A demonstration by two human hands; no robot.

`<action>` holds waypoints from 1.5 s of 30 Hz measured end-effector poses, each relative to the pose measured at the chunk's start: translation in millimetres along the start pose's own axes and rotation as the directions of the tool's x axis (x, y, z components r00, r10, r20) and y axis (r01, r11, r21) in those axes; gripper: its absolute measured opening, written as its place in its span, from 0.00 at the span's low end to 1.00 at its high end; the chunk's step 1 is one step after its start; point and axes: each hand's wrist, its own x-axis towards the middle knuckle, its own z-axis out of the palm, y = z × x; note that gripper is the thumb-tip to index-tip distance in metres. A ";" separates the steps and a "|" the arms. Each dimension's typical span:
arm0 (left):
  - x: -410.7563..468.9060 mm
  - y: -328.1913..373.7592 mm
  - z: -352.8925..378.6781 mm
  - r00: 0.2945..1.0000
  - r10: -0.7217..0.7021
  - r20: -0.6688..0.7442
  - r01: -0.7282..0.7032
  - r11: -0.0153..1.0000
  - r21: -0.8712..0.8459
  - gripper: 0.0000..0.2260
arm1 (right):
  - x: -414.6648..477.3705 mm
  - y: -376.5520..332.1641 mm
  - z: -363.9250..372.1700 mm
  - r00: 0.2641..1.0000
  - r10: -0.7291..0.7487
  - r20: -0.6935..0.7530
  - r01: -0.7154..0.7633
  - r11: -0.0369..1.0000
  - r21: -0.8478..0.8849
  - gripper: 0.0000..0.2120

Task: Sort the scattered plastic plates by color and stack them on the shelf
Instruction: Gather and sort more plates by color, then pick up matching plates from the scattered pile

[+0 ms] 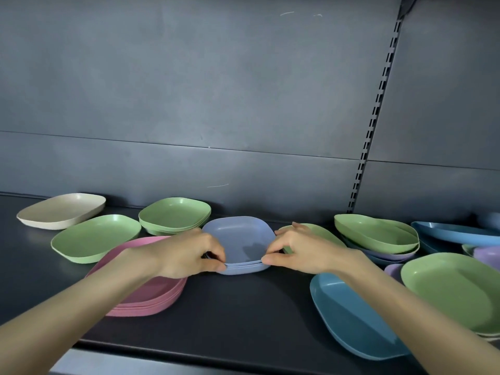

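While pinching the periwinkle stack (pixel 238 239) at its near corners, left hand (pixel 186 253) and right hand (pixel 300 251) clamped on its rims; pink stack (pixel 151 296) just left.

Bare left hand (pixel 189 253), right hand (pixel 300 251) (nails seemingly short)

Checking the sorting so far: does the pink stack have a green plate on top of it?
No, the pink stack shows only pink plates, while the nearest green plate sits on the shelf behind it.
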 end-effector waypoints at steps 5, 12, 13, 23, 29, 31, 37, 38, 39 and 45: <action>5.3 -2.0 -4.9 0.999 -0.020 0.040 0.022 0.998 -0.052 0.07 | -0.6 -2.4 -5.8 0.998 0.038 0.044 -0.038 0.999 -0.017 0.14; 30.3 21.2 -22.2 0.978 0.069 -0.194 -0.047 0.992 0.117 0.13 | -12.1 11.0 -33.8 0.971 0.162 -0.177 -0.168 0.986 -0.019 0.18; 36.8 27.6 -25.0 0.974 0.087 -0.210 -0.057 0.987 0.147 0.13 | -16.3 15.1 -40.8 0.961 0.186 -0.207 -0.199 0.979 -0.041 0.18; 107.2 92.1 -35.3 0.926 0.291 -0.240 -0.243 0.947 0.212 0.19 | -70.6 69.9 -96.0 0.855 0.400 -0.330 -0.454 0.885 -0.105 0.21; 145.6 124.3 -17.7 0.937 0.279 -0.208 -0.251 0.956 0.152 0.19 | -105.3 115.2 -97.1 0.833 0.468 -0.296 -0.514 0.853 -0.097 0.21; 157.2 133.2 -11.3 0.947 0.252 -0.199 -0.230 0.965 0.127 0.19 | -112.2 131.7 -97.3 0.836 0.472 -0.280 -0.510 0.857 -0.080 0.20; 181.9 151.0 4.7 0.973 0.094 -0.209 -0.089 0.996 0.031 0.20 | -116.8 172.7 -99.1 0.881 0.423 -0.211 -0.444 0.894 -0.060 0.19; 184.0 152.3 7.6 0.975 0.065 -0.210 -0.065 0.998 0.010 0.21 | -115.3 178.8 -98.8 0.892 0.406 -0.196 -0.425 0.903 -0.064 0.19; 185.9 153.0 10.6 0.977 0.036 -0.209 -0.039 0.999 -0.010 0.22 | -113.6 184.2 -98.4 0.903 0.390 -0.180 -0.407 0.911 -0.066 0.19; 191.4 149.5 17.3 0.973 -0.113 -0.203 0.095 0.991 -0.096 0.25 | -96.2 203.6 -94.5 0.940 0.334 -0.071 -0.337 0.941 -0.025 0.22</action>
